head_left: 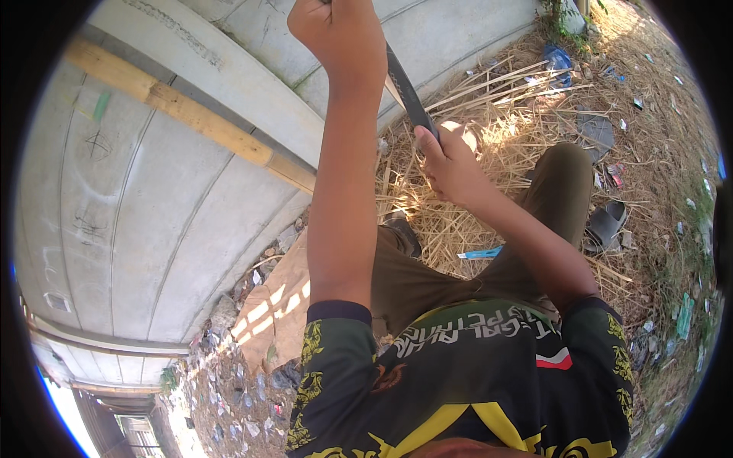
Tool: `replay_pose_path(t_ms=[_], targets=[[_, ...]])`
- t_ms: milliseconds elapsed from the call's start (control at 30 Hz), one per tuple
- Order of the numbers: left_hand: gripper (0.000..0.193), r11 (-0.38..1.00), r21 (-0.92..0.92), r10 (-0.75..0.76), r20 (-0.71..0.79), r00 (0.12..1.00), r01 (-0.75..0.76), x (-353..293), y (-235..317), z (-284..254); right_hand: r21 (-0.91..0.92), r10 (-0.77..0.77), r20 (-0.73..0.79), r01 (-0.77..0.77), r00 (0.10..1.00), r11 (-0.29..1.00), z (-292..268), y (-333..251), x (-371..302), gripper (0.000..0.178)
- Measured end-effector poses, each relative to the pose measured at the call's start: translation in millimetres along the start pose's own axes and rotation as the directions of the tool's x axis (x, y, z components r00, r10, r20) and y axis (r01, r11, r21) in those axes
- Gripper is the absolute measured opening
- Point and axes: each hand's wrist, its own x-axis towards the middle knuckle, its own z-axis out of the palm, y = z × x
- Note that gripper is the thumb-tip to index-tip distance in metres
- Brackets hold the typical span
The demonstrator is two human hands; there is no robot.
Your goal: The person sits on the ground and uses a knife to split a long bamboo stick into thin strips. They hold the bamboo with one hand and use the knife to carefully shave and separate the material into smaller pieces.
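Note:
My left hand (336, 29) is raised at the top of the view, closed in a fist. What it grips is mostly cut off by the upper edge. A long, narrow dark blade (410, 91) slants down from behind my left wrist to my right hand (454, 166). The right fingers are closed round its lower end, with the thumb along it. A thin pale strip (393, 88) shows beside the blade, partly hidden by my left wrist. Whether the left hand also holds the blade cannot be seen.
Split straw-like strips (435, 229) litter the ground between my legs. A blue packet (481, 253) lies there, and a grey sandal (606, 226) sits beyond my right knee. A concrete panel wall (153, 191) with a bamboo pole (195, 114) stands on the left, above brown cardboard (267, 317).

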Motion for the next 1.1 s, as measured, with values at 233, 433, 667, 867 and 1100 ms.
replay_pose_path(t_ms=[233,433,667,867,1100], targets=[[0.055,0.721,-0.546,-0.358,0.233,0.904,0.426,15.7,15.9,-44.3,0.073,0.227,0.020,-0.228,0.974,0.971,-27.0,-106.0,-4.5,0.040],[0.053,0.970,-0.189,-0.114,0.195,0.974,0.152,-2.7,9.1,-15.9,0.056,0.108,-0.036,-0.106,0.993,0.993,9.7,-38.7,-12.8,0.039],[0.049,0.968,-0.178,-0.154,0.141,0.978,0.178,3.7,9.3,-34.5,0.004,0.116,0.053,-0.117,0.992,0.993,-12.4,-110.9,-17.0,0.042],[0.047,0.988,0.117,0.065,0.293,0.954,-0.103,-6.3,14.0,-18.7,0.123,0.222,-0.008,-0.220,0.975,0.968,0.2,-46.9,-25.2,0.041],[0.051,0.986,-0.074,-0.134,0.180,0.975,0.149,-4.8,22.4,-27.0,0.013,0.020,-0.071,-0.019,0.997,1.000,-40.4,-108.4,-11.1,0.045]])
